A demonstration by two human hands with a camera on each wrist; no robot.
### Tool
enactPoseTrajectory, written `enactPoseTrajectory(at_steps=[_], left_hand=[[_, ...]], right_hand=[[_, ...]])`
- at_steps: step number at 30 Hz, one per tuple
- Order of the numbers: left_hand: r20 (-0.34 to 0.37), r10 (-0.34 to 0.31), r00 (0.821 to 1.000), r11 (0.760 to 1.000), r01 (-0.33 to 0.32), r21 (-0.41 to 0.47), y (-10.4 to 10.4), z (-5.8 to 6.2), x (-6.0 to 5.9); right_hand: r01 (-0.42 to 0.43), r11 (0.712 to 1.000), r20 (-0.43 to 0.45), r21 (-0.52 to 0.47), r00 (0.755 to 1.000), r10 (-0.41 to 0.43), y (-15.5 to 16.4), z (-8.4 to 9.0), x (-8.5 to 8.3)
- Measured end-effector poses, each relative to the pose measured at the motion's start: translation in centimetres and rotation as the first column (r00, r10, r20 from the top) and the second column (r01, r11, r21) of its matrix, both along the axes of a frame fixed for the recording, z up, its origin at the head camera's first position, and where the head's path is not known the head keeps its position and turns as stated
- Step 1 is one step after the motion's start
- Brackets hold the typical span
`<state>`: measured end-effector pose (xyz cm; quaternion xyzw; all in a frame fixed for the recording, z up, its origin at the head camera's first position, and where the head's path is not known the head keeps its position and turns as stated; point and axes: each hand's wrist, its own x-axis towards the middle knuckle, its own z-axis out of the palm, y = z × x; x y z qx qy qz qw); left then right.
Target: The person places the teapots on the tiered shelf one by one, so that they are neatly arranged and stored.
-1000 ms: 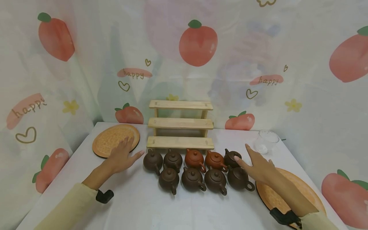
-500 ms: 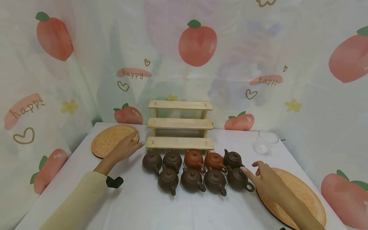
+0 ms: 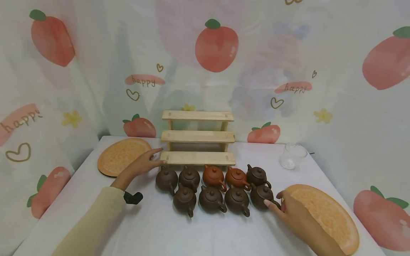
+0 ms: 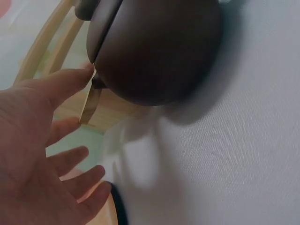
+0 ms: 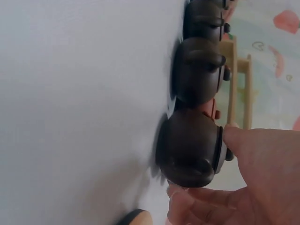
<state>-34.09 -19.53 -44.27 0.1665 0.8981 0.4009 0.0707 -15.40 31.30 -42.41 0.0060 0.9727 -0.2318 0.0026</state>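
"So, what does the head view give us?"

"Nine teapots (image 3: 210,200) in two rows on the white table (image 3: 166,234), just before a three-step wooden shelf (image 3: 197,158). The left hand (image 3: 145,163) is by the back-left teapot (image 3: 166,180); the right hand (image 3: 294,215) is at the front-right teapot (image 3: 260,196)."

"Why set them out like that?"

"Handles face roughly towards the person and spouts away, probably so each pot is easy to reach. The left mat (image 3: 120,156), right mat (image 3: 333,209) and glass bowl (image 3: 292,157) lie off to the sides, perhaps to leave the middle free."

"And the arms?"

"Both stretch forward from the near corners. The right one crosses over part of the right mat."

"Now the left wrist view?"

"Fingers spread and loose, grasping nothing. The thumb tip shows against the back-left teapot near its lid; I can't tell if they touch."

"And the right wrist view?"

"The thumb is by the lid edge of the front-right teapot, the other fingers bent on its handle side, maybe because that spans the pot best. Whether they actually grip it, I can't tell. The pot sits upright on the table."
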Motion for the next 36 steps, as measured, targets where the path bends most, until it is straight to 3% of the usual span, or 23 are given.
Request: enactPoseTrajectory(at_steps=[10,20,28,36], left_hand=[[0.042,0.016,0.999,1.0,-0.017,0.018,0.5,0.1,0.2],[0.072,0.017,0.997,0.997,-0.022,0.076,0.8,0.1,0.0],[0.065,0.012,0.998,0.992,-0.02,0.125,0.8,-0.2,0.3],[0.06,0.008,0.998,0.993,-0.015,0.113,0.8,-0.2,0.3]], right_hand=[[-0.019,0.998,0.012,0.059,1.0,0.019,-0.2,-1.4,0.0],[-0.099,0.991,-0.148,0.094,0.983,0.112,0.2,-2.6,0.4],[-0.109,0.99,-0.178,0.087,0.976,0.123,0.4,-3.0,0.4],[-0.107,0.991,-0.191,0.074,0.974,0.119,0.5,-3.4,0.5]])
